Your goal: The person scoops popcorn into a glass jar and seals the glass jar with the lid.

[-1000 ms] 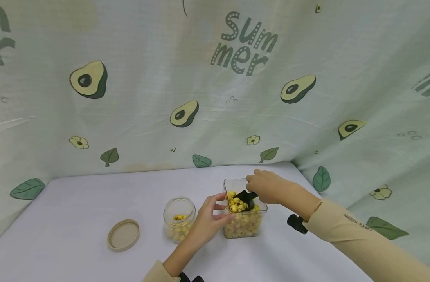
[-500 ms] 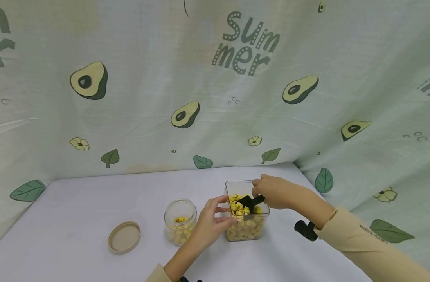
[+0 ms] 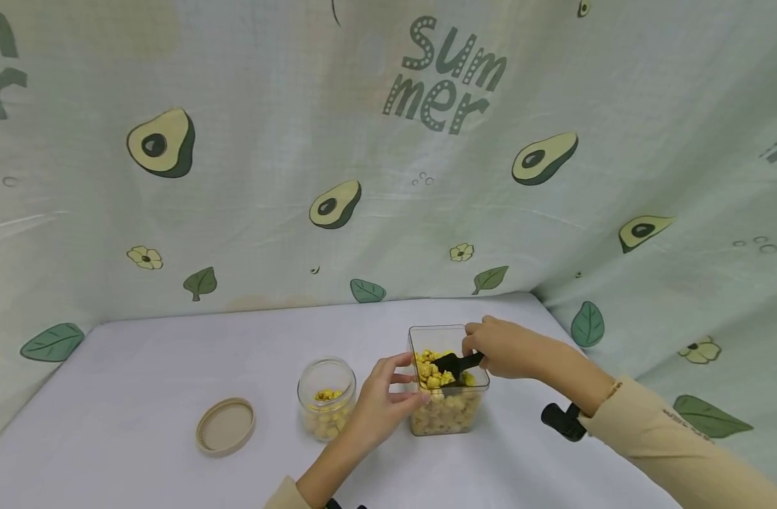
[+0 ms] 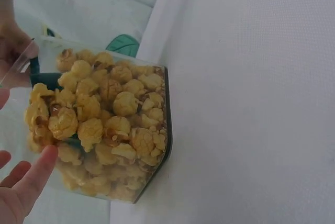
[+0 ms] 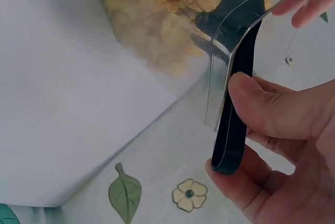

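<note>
My right hand (image 3: pixel 503 346) pinches the handle of a black scoop (image 3: pixel 450 363). Its thumb and fingers are around the handle (image 5: pixel 230 145) in the right wrist view. The scoop's head sits among yellow popcorn (image 4: pixel 89 114), partly buried, inside a clear square container (image 3: pixel 448 413). My left hand (image 3: pixel 384 403) rests against the container's left side, fingers spread and thumb by the near corner. One of its fingertips (image 4: pixel 48 156) touches the wall in the left wrist view. Just left of that hand, a clear round jar (image 3: pixel 326 406) stands uncovered with some popcorn in it.
A round beige lid (image 3: pixel 225 427) lies on the white table (image 3: pixel 140 396), left of the jar. Behind the table hangs a pale cloth (image 3: pixel 254 233) printed with avocados and leaves. The left forearm passes close to the jar's right side.
My right hand has shifted slightly right, and the scoop's handle has tipped lower toward the right. The left hand stays against the container.
</note>
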`<state>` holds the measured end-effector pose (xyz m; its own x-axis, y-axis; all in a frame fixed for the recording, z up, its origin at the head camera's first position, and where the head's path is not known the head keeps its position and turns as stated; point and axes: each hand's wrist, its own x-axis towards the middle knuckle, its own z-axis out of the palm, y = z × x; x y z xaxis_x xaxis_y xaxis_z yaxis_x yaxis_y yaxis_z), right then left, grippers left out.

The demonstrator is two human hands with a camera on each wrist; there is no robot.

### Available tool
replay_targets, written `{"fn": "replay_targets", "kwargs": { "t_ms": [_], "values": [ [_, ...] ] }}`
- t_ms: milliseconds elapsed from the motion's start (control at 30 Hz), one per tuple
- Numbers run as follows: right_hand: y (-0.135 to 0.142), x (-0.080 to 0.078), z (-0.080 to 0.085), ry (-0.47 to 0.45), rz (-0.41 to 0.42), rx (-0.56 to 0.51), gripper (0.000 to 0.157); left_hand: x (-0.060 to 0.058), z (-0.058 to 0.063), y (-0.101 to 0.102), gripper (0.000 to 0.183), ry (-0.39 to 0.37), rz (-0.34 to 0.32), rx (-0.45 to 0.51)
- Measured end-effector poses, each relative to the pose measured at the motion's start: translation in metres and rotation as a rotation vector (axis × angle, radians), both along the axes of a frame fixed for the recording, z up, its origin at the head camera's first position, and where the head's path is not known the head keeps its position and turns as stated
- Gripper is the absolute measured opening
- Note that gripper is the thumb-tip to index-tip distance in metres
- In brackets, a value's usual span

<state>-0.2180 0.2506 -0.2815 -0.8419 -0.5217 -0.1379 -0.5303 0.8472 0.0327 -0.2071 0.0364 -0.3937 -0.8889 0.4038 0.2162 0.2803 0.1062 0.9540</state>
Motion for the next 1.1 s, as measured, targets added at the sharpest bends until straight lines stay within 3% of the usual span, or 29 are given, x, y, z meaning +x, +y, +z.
{"fn": "replay_targets", "kwargs": {
  "t_ms": [367,800,1100],
  "values": [
    [-0.004,0.001,-0.013,0.047,-0.039,-0.045,0.019,0.0,0.001,-0.001,0.062,0.001,-0.009,0.01],
    [0.011,-0.002,-0.01,0.106,0.023,-0.17,0.022,-0.002,0.004,-0.003,0.063,-0.017,-0.018,0.009],
    [0.021,-0.004,-0.009,0.05,-0.014,-0.236,0.023,-0.006,0.005,-0.002,0.062,-0.026,-0.014,-0.004]
  ]
}}
